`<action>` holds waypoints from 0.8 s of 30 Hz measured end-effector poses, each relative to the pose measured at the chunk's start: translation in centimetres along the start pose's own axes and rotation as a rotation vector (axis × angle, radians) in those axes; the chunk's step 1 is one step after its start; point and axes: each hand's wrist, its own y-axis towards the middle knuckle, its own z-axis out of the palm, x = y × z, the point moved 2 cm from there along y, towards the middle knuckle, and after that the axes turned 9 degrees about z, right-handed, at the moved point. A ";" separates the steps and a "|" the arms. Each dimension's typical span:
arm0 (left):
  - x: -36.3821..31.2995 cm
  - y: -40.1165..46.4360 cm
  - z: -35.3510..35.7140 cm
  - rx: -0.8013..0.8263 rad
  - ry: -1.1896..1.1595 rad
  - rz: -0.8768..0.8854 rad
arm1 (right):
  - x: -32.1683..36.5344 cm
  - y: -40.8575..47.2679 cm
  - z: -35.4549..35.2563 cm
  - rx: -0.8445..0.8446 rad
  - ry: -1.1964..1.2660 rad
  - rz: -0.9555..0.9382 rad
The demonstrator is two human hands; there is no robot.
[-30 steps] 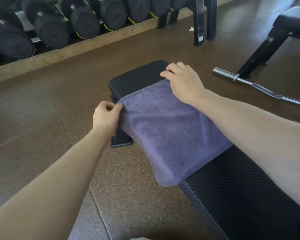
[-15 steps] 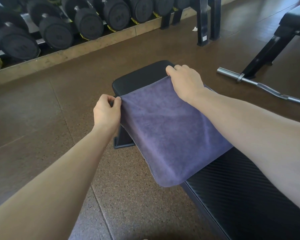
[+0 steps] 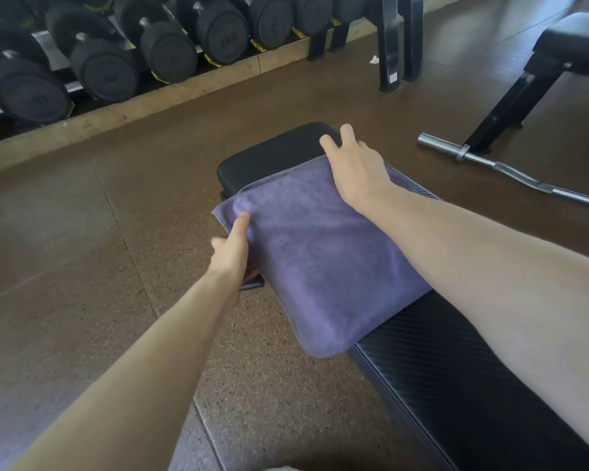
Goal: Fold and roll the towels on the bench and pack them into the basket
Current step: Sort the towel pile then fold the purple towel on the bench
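A folded purple towel (image 3: 320, 263) lies across the far part of the black bench (image 3: 283, 147), and its left side hangs over the bench's edge. My left hand (image 3: 232, 253) grips that overhanging left edge, thumb on top of the cloth and fingers beneath it. My right hand (image 3: 354, 164) rests flat on the towel's far right corner with its fingers spread, the tips reaching onto the bare pad. No basket is in view.
A rack of black dumbbells (image 3: 99, 69) runs along the back left behind a wooden kerb. A chrome curl bar (image 3: 490, 161) lies on the brown floor to the right, under a second bench (image 3: 575, 39). Black rack posts (image 3: 391, 45) stand behind.
My left hand has left the far left corner and come nearer along the towel's left edge. My right hand has opened from a pinch to lie flat on the far corner.
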 end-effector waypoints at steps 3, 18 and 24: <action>1.8 -3.2 1.4 0.206 -0.213 -0.065 | -1.4 -1.6 -0.4 -0.012 0.222 0.033; 4.6 -15.4 1.4 0.226 -0.214 -0.121 | -12.5 -14.7 -5.5 0.155 0.307 0.508; 3.7 -17.7 -0.8 0.056 -0.141 -0.029 | -14.1 -17.4 -7.1 0.193 0.529 0.687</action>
